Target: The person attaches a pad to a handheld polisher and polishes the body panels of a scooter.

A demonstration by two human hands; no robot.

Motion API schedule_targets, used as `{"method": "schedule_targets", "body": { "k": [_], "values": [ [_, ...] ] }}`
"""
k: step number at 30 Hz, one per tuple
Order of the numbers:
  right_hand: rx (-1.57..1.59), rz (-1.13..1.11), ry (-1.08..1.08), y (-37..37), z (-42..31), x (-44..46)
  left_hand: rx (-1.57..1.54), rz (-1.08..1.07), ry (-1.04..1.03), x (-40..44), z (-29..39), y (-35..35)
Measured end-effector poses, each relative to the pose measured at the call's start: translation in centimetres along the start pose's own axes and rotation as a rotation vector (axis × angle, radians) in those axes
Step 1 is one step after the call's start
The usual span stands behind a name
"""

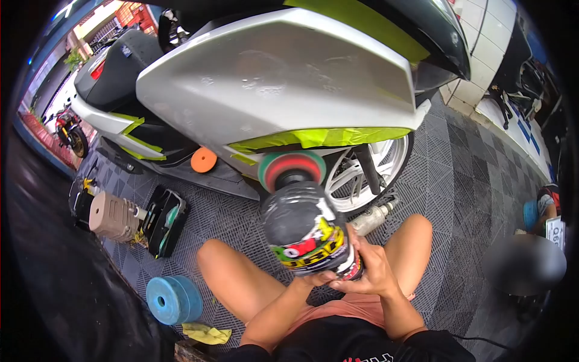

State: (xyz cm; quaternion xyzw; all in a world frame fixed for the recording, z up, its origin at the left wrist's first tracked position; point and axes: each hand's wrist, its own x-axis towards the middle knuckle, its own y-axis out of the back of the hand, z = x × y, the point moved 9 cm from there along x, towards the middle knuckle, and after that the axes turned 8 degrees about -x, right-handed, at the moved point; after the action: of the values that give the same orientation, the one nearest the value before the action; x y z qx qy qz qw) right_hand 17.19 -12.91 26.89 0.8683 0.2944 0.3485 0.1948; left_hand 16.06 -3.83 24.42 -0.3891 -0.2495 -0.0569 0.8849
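Observation:
A black polishing machine with colourful stickers (pixel 304 226) is held in front of my lap. My right hand (pixel 375 265) wraps round its lower right end, and my left hand (pixel 316 279) grips it from below on the left. The machine's round pad, green-rimmed with a red middle (pixel 294 164), looks blurred and lies just below the scooter's silver side panel (pixel 271 78). Whitish smears show on the panel. Yellow-green tape (pixel 325 137) runs along its lower edge.
An orange pad (pixel 204 160) lies on the scooter's footboard. On the left are an open black case (pixel 166 221), a beige box (pixel 114 214), a blue round stool (pixel 174 300) and a yellow cloth (pixel 206 333). Another person (pixel 525 264) is at the right edge. A front wheel (pixel 386 169) stands ahead.

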Motion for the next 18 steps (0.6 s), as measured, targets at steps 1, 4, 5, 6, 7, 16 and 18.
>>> {"method": "schedule_targets", "body": {
  "k": [1, 4, 5, 6, 7, 16, 18],
  "values": [
    [0.007, -0.04, -0.03, -0.4, 0.5, -0.2, 0.038, 0.028, -0.038, -0.1, 0.2, 0.2],
    [-0.001, -0.011, 0.016, 0.5, 0.2, 0.4, 0.098, 0.042, -0.07, 0.2, 0.2, -0.2],
    [-0.007, -0.034, -0.005, 0.8, 0.3, 0.2, 0.085, 0.04, -0.052, 0.2, -0.2, -0.4],
    [-0.01, -0.06, -0.025, 1.0, 0.5, 0.0, 0.072, 0.039, -0.034, 0.3, -0.7, -0.7],
    [-0.002, -0.019, 0.001, 1.6, 0.4, -0.1, 0.075, 0.012, -0.012, 0.3, -1.1, -0.9],
    [0.025, 0.096, -0.038, 5.3, 1.4, -1.8, 0.428, -0.219, 0.078, -0.3, -5.6, -2.5],
    [0.148, 0.207, -0.085, 5.9, 1.9, -2.4, 0.508, -0.135, -0.014, 0.9, -4.7, -3.2]
  ]
}}
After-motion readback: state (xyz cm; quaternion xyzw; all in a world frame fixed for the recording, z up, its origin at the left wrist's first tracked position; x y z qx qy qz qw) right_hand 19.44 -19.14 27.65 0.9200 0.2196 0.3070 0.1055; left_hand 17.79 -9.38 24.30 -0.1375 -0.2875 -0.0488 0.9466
